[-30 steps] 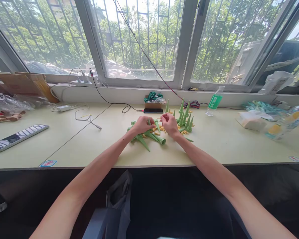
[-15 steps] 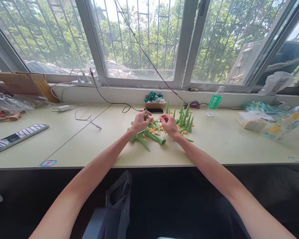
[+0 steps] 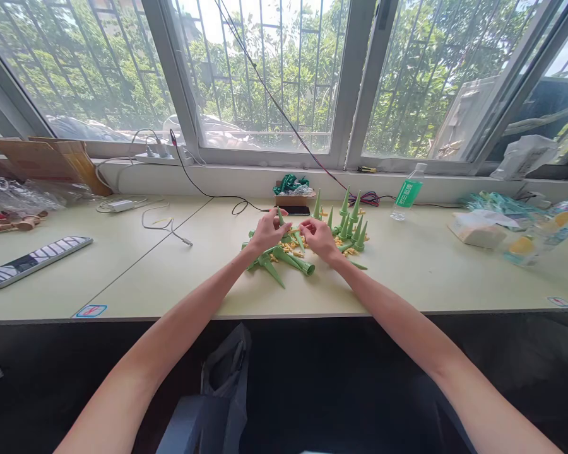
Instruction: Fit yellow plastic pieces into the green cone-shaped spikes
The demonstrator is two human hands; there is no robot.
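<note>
My left hand [image 3: 266, 231] is closed around a green plastic spike [image 3: 280, 216], whose tip points up between the fingers. Close beside it, my right hand [image 3: 318, 234] pinches something tiny, perhaps a small yellow piece; the fingers mostly hide it. Beneath both hands lie many small yellow plastic pieces [image 3: 286, 245]. Loose green cones [image 3: 293, 260] are heaped at the near left of them, one with its hollow end facing right. Right of my right hand, several green spikes [image 3: 345, 228] stand upright with points up, and yellow bits show around their bases.
A black phone [image 3: 295, 210] lies before a small box [image 3: 291, 200] with green material. A bottle with a green label [image 3: 407, 192] stands at right, then a tissue pack [image 3: 478, 228]. Cables [image 3: 168, 227] and a dark flat device [image 3: 35, 261] lie left. The table's front edge [image 3: 293, 316] is near me.
My right hand has shifted slightly left, closer to the green spike in my left hand. The left hand stays nearly where it was.
</note>
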